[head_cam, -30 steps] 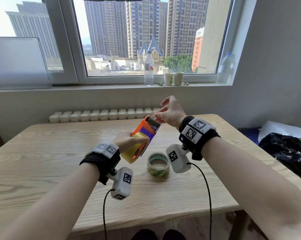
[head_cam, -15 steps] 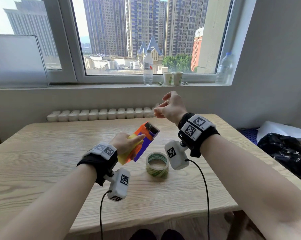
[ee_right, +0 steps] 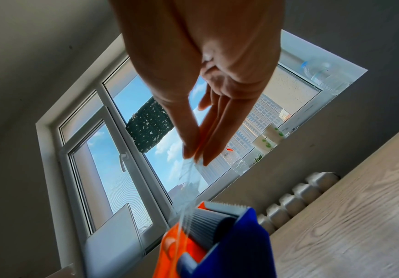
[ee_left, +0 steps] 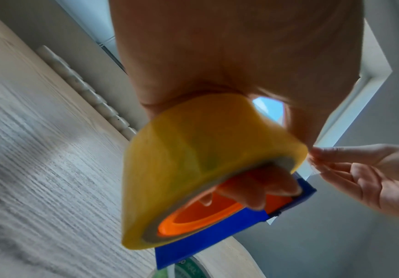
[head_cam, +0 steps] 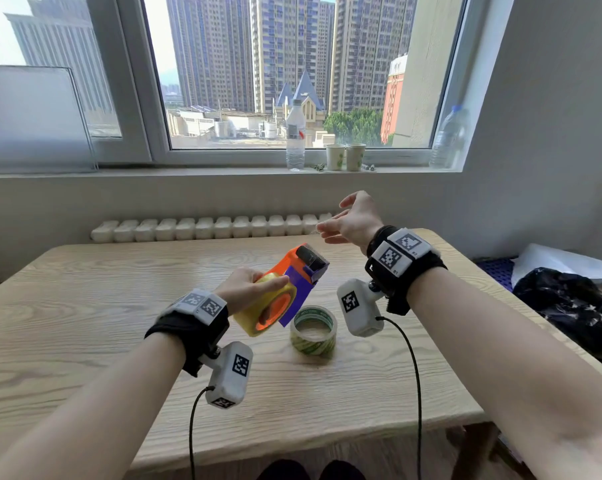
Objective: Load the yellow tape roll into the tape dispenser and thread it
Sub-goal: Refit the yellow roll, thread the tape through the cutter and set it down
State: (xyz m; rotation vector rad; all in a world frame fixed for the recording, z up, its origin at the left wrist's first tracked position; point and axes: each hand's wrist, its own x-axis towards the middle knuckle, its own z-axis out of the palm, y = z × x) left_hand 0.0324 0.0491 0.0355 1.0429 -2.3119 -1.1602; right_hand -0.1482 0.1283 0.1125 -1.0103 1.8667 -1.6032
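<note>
The yellow tape roll (head_cam: 265, 308) (ee_left: 193, 159) sits on the orange hub of the orange-and-blue tape dispenser (head_cam: 299, 271) (ee_right: 217, 242). My left hand (head_cam: 247, 289) grips the roll and dispenser above the table, a fingertip (ee_left: 257, 188) inside the hub. My right hand (head_cam: 348, 223) is raised up and to the right of the dispenser's head. Its thumb and fingers (ee_right: 193, 146) pinch the free end of a clear tape strip (ee_right: 188, 180). The strip runs back over the grey roller (ee_right: 215, 222) beside the serrated blade (ee_right: 224, 205).
A green-printed spare tape roll (head_cam: 313, 332) lies on the wooden table (head_cam: 85, 323) just below the dispenser. Bottles (head_cam: 295, 136) and paper cups (head_cam: 346, 156) stand on the windowsill. A dark bag (head_cam: 569, 306) lies off the table's right edge.
My right hand has pulled up and to the right, away from the dispenser head, drawing the tape strip out. My left hand has lowered and turned the dispenser, showing the roll's open side.
</note>
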